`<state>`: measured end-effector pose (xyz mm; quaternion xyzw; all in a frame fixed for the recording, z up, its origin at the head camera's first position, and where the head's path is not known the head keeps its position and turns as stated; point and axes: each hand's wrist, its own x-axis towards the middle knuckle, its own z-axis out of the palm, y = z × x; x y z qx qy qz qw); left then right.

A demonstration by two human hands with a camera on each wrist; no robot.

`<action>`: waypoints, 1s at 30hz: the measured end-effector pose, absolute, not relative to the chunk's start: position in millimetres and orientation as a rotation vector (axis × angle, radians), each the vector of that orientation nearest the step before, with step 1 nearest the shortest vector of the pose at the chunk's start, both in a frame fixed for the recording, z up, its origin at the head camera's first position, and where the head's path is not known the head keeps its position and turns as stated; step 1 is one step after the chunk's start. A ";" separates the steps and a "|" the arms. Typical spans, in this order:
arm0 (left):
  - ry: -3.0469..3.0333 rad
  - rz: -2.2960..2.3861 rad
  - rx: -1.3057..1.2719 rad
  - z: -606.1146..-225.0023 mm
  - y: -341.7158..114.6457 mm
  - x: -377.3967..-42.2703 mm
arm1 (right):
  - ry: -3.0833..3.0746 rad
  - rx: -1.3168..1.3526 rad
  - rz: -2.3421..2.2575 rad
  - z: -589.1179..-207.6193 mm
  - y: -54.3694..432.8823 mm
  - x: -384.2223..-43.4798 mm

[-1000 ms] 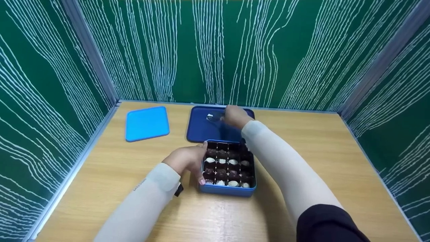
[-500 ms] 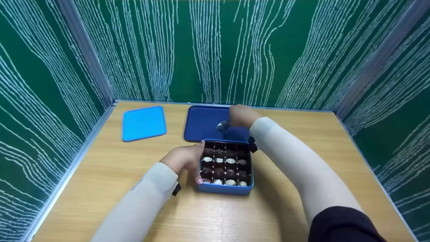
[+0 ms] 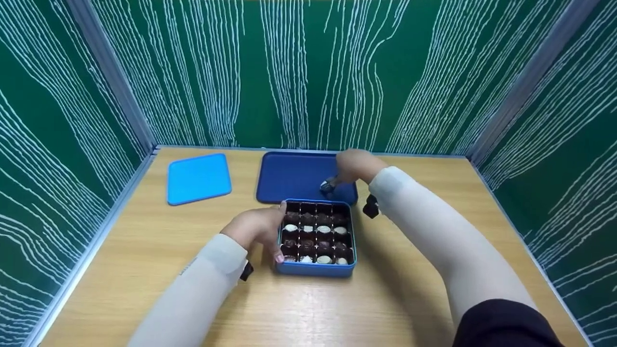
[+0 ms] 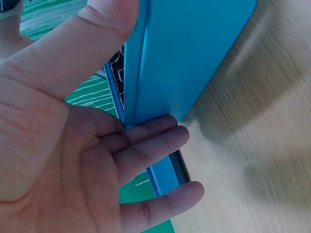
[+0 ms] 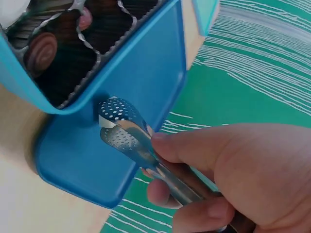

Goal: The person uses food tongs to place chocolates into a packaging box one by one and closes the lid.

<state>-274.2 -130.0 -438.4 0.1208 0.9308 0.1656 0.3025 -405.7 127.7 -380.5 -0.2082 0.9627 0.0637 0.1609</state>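
Observation:
A blue tin [image 3: 315, 270] of chocolates stands mid-table, its dark insert divided into small compartments. Brown and white chocolates [image 3: 324, 229] sit in rows; the back row looks dark. My left hand [image 3: 255, 226] rests along the tin's left side, thumb at the near corner. In the left wrist view its fingers [image 4: 150, 153] lie fairly straight, touching or right beside the wall. My right hand [image 3: 359, 166] grips metal tongs [image 5: 170, 182] with perforated heads. A small whitish piece [image 5: 107, 122] shows between the heads, over the dark blue tray [image 3: 294, 176], close behind the tin.
A light blue square tray or lid [image 3: 198, 179] lies at the back left of the wooden table [image 3: 159, 250]. Green panels [image 3: 250, 72] with white lines enclose the table at the back and both sides.
My right hand and the tongs have moved right and nearer over the dark blue tray, towards the tin. The left hand keeps its place on the tin; the head view has shifted slightly.

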 end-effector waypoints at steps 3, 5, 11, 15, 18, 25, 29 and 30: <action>2.464 0.452 0.321 -438.9 -129.3 -274.2 | 2.769 -0.600 0.139 -366.0 131.0 -395.6; 2.469 0.459 0.326 -439.3 -129.0 -273.6 | 2.778 -0.629 0.126 -354.0 130.7 -384.7; 2.445 0.468 0.329 -437.6 -129.3 -273.3 | 2.720 -0.893 0.181 -321.3 117.0 -334.8; 2.411 0.451 0.317 -433.0 -128.0 -275.8 | 2.621 -1.063 0.251 -311.6 101.2 -296.1; 2.407 0.392 0.369 -429.3 -128.9 -278.6 | 2.540 -1.123 0.319 -309.4 84.3 -272.3; 2.401 0.429 0.458 -430.5 -132.2 -279.8 | 2.463 -1.201 0.431 -321.8 53.9 -246.3; 2.376 0.486 0.521 -433.6 -134.1 -280.5 | 2.469 -1.212 0.463 -334.0 43.1 -246.5; 2.368 0.494 0.535 -434.0 -134.6 -280.9 | 2.472 -1.205 0.464 -336.2 40.4 -246.9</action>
